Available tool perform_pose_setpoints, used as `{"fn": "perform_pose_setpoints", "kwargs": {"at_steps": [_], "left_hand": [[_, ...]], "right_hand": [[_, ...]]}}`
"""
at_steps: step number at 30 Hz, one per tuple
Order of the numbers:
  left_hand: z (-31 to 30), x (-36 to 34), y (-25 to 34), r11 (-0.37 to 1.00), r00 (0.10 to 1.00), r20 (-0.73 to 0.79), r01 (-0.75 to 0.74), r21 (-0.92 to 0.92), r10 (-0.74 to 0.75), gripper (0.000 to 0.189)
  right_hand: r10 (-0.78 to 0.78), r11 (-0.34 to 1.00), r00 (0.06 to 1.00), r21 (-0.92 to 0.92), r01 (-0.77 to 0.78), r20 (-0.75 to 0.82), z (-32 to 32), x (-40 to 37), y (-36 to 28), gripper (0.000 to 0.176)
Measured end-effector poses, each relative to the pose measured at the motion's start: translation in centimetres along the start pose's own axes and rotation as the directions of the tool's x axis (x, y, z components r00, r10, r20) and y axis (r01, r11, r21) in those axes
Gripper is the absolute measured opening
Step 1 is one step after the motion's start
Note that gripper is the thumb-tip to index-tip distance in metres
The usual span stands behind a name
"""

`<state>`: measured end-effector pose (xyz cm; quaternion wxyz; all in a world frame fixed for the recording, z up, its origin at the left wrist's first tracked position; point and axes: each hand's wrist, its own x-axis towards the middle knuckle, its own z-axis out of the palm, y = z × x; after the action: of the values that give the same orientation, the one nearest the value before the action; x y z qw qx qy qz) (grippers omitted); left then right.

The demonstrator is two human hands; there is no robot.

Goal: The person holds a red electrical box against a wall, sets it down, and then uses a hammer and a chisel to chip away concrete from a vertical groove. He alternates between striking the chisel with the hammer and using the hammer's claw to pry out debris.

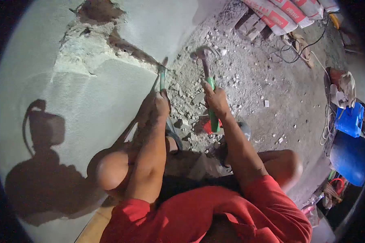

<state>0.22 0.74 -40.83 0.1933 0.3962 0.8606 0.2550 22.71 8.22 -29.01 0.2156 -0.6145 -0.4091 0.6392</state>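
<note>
The chisel [162, 77] is gripped tight in the left hand [160, 106], tip set at the wall's [109, 81] broken edge. The hammer [203, 54] is held raised in the closed right hand [215, 99]. A glancing blow could be landed on the left knuckles, and chips flung upward.

The left grip [159, 108] is closed round a green-handled chisel [162, 79], its tip at the broken edge of the wall [101, 81]. The right grip [215, 101] holds a hammer [205, 65] above rubble [235, 77] on the floor.
</note>
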Motion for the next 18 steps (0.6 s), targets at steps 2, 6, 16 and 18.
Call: {"fn": "perform_pose_setpoints", "kwargs": {"at_steps": [2,6,16,18], "left_hand": [[-0.4,-0.4,0.9,0.996,0.996,-0.036,0.084,-0.021,-0.085,0.039],[-2.0,-0.4,1.3,0.970,0.960,0.146,0.235,0.052,-0.241,0.046],[0.0,-0.7,-1.1,0.990,0.990,0.072,0.111,0.092,-0.118,0.052],[0.1,-1.2,-0.7,0.981,0.969,0.151,0.195,0.010,-0.194,0.054]], "right_hand": [[-0.079,0.996,0.997,0.040,0.079,0.009,1.1,-0.5,0.0,0.042],[-0.591,0.802,0.806,-0.136,0.581,-0.037,4.3,-2.1,-1.5,0.034],[-0.307,0.701,0.938,-0.629,0.336,0.159,5.3,1.9,1.3,0.050],[-0.369,0.841,0.920,-0.372,0.392,0.133,5.1,0.0,0.6,0.045]]}}
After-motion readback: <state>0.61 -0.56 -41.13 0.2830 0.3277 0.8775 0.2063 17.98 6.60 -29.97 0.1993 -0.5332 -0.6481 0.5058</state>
